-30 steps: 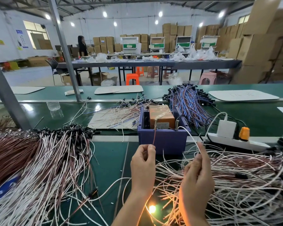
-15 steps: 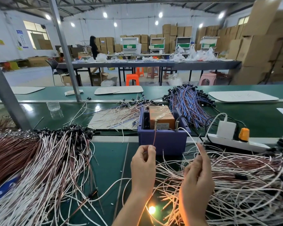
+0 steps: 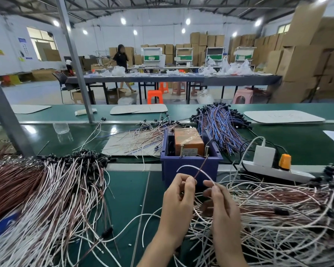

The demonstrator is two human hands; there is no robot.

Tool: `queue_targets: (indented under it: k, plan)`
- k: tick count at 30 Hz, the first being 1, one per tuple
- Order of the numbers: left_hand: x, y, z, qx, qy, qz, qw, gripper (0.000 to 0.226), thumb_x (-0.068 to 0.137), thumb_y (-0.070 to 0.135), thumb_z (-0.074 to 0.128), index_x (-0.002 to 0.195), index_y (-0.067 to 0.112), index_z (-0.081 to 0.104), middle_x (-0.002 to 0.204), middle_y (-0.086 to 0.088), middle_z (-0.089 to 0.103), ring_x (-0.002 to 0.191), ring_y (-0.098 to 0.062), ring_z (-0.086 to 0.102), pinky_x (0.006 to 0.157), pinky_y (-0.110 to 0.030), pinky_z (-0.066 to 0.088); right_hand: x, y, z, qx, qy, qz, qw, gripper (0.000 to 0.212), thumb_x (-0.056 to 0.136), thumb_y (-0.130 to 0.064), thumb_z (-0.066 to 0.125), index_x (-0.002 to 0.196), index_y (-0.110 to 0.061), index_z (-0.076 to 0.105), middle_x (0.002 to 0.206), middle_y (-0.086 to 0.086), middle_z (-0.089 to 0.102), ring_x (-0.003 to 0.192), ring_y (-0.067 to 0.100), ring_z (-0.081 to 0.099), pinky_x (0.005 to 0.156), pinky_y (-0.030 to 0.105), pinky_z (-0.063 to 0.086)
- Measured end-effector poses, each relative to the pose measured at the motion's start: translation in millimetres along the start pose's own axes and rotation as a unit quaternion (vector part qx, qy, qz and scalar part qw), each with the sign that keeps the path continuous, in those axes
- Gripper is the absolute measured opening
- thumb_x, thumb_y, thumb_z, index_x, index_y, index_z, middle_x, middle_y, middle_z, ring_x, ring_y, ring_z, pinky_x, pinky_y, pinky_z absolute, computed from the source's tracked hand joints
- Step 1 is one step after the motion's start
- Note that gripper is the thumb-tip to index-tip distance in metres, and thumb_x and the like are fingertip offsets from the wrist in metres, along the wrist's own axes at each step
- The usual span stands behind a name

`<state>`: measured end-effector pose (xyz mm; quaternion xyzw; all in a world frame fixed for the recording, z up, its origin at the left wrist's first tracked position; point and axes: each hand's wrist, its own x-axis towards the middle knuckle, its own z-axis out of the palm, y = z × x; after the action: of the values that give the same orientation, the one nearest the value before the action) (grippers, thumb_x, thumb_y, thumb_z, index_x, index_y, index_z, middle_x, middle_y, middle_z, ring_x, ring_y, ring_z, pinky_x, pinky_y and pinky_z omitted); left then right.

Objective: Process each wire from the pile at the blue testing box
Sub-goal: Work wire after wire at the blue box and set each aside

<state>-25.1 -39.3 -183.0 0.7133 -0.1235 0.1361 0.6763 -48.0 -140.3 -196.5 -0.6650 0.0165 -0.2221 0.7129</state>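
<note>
Head view: left hand keeps its grip pinched on the brown lead, tip raised to the blue testing box at 12 o'clock, presumably for contact; right hand pinches the white lead; pile lies at 3 o'clock.

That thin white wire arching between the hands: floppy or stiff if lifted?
Probably springy, not limp: the thin white wire holds a smooth arch from the right hand pinching it. Likely light, being thin, and apt to snag in the tangled white-and-brown wire pile beside it.

Factory assembly hall: green conveyor bench, stacked cardboard boxes, wire bundles.
</note>
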Motion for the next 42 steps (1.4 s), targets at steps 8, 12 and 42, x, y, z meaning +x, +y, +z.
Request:
queue_targets:
  k: [8, 12, 42]
  plan:
    - [-3.7, -2.5, -0.2, 0.091, 0.009, 0.084, 0.992, 0.016, 0.1, 0.042, 0.052, 0.093, 0.033, 0.063, 0.081, 0.011, 0.072, 0.074, -0.013, 0.072, 0.065, -0.037, 0.06, 6.6, -8.5, -2.1, 0.104, -0.096, 0.086, 0.986, 0.04, 0.079, -0.056, 0.067, 0.111, -0.034, 0.077, 0.11, 0.005, 0.077, 0.104, 0.023, 0.073, 0.085, 0.034, 0.057]
    - [-5.1, -5.5, 1.0, 0.162, 0.023, 0.123, 0.979, 0.02, 0.099, 0.049, 0.05, 0.096, 0.034, 0.063, 0.08, 0.014, 0.066, 0.071, -0.01, 0.065, 0.062, -0.037, 0.055, 11.1, -6.8, -5.3, 0.146, -0.097, 0.095, 0.98, 0.071, 0.055, -0.072, 0.085, 0.109, -0.026, 0.079, 0.111, 0.008, 0.076, 0.104, 0.024, 0.073, 0.081, 0.026, 0.059]
    - [-4.0, 42.2, 42.9, 0.409, -0.107, 0.318, 0.849, 0.033, 0.107, 0.044, 0.039, 0.101, 0.027, 0.066, 0.094, 0.016, 0.059, 0.086, -0.009, 0.05, 0.081, -0.025, 0.041, 63.5, -145.3, -90.8, 0.166, 0.038, -0.013, 0.985, 0.023, 0.102, -0.03, 0.051, 0.105, -0.024, 0.073, 0.073, -0.007, 0.067, 0.065, 0.007, 0.065, 0.068, 0.028, 0.061]
